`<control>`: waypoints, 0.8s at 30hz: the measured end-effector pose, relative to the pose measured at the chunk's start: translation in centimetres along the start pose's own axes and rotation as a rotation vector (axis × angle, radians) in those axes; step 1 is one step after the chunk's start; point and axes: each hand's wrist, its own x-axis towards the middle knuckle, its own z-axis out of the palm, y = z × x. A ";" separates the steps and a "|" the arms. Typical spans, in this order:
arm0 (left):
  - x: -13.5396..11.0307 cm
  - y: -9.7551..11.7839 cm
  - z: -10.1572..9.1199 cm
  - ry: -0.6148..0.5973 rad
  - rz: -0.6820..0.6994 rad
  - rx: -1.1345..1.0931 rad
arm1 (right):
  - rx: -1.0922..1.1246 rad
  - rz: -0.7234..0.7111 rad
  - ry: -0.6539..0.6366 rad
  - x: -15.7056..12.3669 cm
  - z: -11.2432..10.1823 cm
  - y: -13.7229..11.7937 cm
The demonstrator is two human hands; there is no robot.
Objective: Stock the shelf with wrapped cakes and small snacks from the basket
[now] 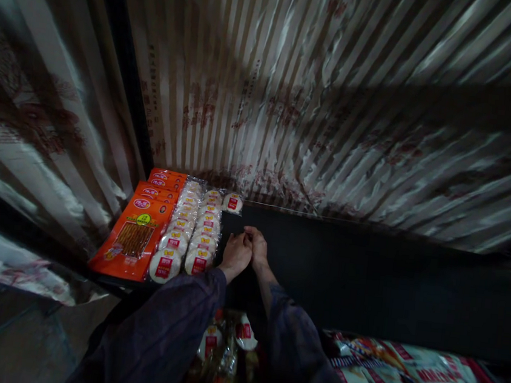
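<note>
My left hand [236, 254] and my right hand [257, 245] meet over the black shelf [366, 270], touching each other. The fingers of both are closed; whatever they hold, if anything, is hidden. Just left of them run two overlapping rows of round white rice crackers [199, 261] in clear wrappers with red labels. A single wrapped rice cracker [233, 203] lies behind my hands, at the start of a third row. Orange snack packets [138, 237] overlap in a row at the shelf's left end.
Below my forearms are more wrapped crackers [209, 342] and other packages, partly hidden by my sleeves. Colourful snack bags [404, 378] fill the lower right. Striped printed sheeting [264, 107] hangs behind the shelf, and a dark post [130, 56] stands at the left.
</note>
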 end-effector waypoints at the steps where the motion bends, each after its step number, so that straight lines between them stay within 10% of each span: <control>1: -0.5 0.0 -0.1 -0.016 -0.003 -0.006 | 0.038 0.044 0.007 -0.4 0.0 -0.1; 24: -11.9 -3.9 2.3 0.099 0.219 0.155 | -0.378 -0.253 -0.134 -11.3 -3.1 1.2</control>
